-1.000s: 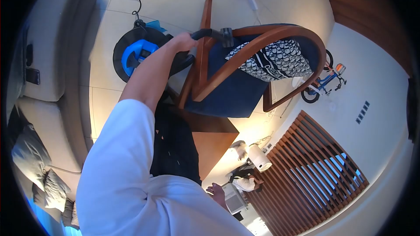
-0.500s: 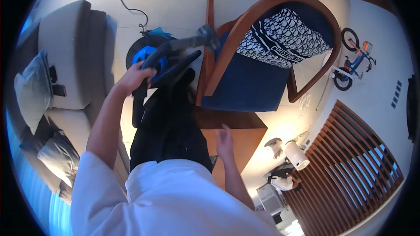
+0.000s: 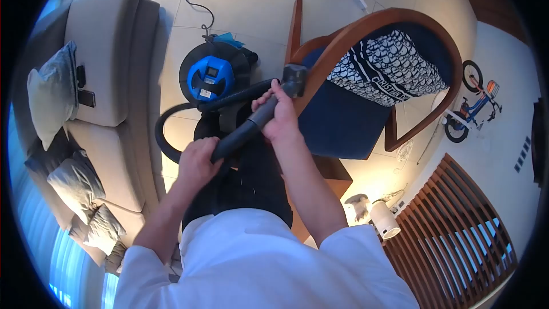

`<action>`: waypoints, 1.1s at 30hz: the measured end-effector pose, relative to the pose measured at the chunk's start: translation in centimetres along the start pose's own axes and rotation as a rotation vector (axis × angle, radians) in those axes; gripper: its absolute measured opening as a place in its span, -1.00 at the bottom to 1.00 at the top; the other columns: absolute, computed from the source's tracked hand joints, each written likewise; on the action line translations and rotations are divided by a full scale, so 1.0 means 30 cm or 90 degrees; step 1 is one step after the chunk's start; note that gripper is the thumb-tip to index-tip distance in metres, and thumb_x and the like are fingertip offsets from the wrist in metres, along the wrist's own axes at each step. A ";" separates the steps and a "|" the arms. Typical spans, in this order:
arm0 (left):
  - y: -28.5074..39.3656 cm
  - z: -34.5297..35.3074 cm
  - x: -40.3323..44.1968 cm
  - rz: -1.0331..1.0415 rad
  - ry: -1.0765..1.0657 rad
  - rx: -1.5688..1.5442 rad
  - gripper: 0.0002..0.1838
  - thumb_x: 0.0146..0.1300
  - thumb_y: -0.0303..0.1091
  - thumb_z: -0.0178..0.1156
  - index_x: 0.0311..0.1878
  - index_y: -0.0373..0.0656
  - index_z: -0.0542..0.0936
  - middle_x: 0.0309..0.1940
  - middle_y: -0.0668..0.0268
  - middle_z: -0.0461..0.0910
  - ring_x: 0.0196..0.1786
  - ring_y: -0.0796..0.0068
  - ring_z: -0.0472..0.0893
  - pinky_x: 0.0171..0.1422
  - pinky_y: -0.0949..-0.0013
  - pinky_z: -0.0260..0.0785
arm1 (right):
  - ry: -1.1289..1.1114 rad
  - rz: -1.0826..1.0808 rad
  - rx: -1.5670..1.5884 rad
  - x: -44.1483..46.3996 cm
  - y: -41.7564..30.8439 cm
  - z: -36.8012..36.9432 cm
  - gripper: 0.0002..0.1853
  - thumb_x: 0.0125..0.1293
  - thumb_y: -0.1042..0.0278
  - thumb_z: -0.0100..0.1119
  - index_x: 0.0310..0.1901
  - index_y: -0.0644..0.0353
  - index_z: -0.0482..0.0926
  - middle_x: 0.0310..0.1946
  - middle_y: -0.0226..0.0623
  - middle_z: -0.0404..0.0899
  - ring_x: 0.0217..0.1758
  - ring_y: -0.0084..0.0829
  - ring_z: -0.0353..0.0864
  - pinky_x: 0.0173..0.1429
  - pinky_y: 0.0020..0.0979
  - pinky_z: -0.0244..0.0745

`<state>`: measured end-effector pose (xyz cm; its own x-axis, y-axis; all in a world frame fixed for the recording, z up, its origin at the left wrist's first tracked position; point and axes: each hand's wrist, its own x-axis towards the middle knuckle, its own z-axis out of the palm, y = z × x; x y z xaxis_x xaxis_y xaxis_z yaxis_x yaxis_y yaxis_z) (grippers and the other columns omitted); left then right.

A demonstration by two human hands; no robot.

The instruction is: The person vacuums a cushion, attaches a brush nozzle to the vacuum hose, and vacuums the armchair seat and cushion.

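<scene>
A vacuum cleaner (image 3: 207, 64) with a blue top and a round black body stands on the floor in front of my legs. Its black hose (image 3: 158, 131) loops out to the left and back toward me. My left hand (image 3: 198, 162) is closed around the lower part of the dark vacuum tube (image 3: 241, 137). Farther up, my right hand (image 3: 278, 115) wraps round the same tube, close below its grey nozzle (image 3: 294, 78). That nozzle sits beside the armchair's wooden arm; whether they touch, I cannot tell.
To the right stands a wooden armchair (image 3: 343, 120) with a blue seat and a patterned cushion (image 3: 394, 68). A grey sofa (image 3: 100, 57) runs along the left, with pillows and a phone (image 3: 86, 98) on it. A black cord (image 3: 197, 6) trails over the floor tiles.
My right hand has come up from my side and taken hold of the tube near the nozzle. My left hand has drawn back toward me with the tube, away from the vacuum's body.
</scene>
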<state>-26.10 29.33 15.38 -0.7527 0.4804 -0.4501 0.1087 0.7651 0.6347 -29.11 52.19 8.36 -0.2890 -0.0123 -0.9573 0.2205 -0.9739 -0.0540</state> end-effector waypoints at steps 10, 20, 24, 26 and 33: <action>0.002 -0.068 0.200 -0.186 -0.170 -0.693 -0.61 0.33 -0.14 0.35 0.03 -0.22 0.52 -0.48 0.40 0.54 -0.43 0.61 0.55 -0.27 0.42 0.44 | -0.567 -0.576 -0.045 -0.212 -0.603 0.408 -0.95 0.27 0.41 0.16 -0.33 0.07 0.49 -0.54 -0.51 0.44 -0.48 -0.58 0.48 -0.15 -0.42 0.59; -0.106 0.581 0.962 -0.197 -0.196 -0.370 -0.39 0.42 0.21 0.06 -0.09 -0.30 0.56 -0.51 0.24 0.57 -0.43 0.35 0.62 -0.20 0.25 0.48 | 0.131 -1.292 -1.025 0.197 -0.752 0.420 -0.35 0.12 0.08 0.51 0.07 0.45 0.52 -0.16 -0.11 0.69 -0.09 -0.25 0.73 0.07 -0.36 0.60; -0.139 0.658 0.983 -0.294 -0.243 -0.442 -0.42 0.44 0.19 0.05 -0.08 -0.28 0.58 -0.54 0.28 0.56 -0.49 0.38 0.59 -0.26 0.28 0.46 | 0.164 -1.414 -1.086 0.272 -0.787 0.381 -0.41 0.05 -0.08 0.51 -0.06 0.27 0.66 -0.11 -0.16 0.71 0.05 -0.19 0.66 0.20 -0.22 0.50; -0.146 0.512 0.989 -0.412 -0.353 -0.593 -0.45 0.45 0.15 0.08 -0.10 -0.27 0.59 -0.55 0.35 0.51 -0.52 0.47 0.56 -0.34 0.34 0.42 | 0.223 -1.388 -1.143 0.249 -0.770 0.379 -0.43 0.04 -0.13 0.49 -0.11 0.22 0.69 -0.12 -0.21 0.72 0.04 -0.18 0.66 0.22 -0.21 0.47; -0.201 0.486 1.008 -0.390 -0.368 -0.577 -0.50 0.47 0.11 0.10 -0.19 -0.24 0.56 -0.55 0.36 0.48 -0.57 0.53 0.52 -0.44 0.37 0.36 | 0.239 -1.420 -1.190 0.272 -0.793 0.400 -0.57 -0.01 -0.13 0.47 -0.24 0.02 0.76 -0.29 -0.43 0.77 -0.03 -0.30 0.69 0.25 -0.29 0.35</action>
<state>-40.03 45.49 -11.22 -0.0991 0.4419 -0.8916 -0.8221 0.4685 0.3236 -47.90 72.54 5.24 -0.8873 0.0998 0.4502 0.0937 0.9949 -0.0359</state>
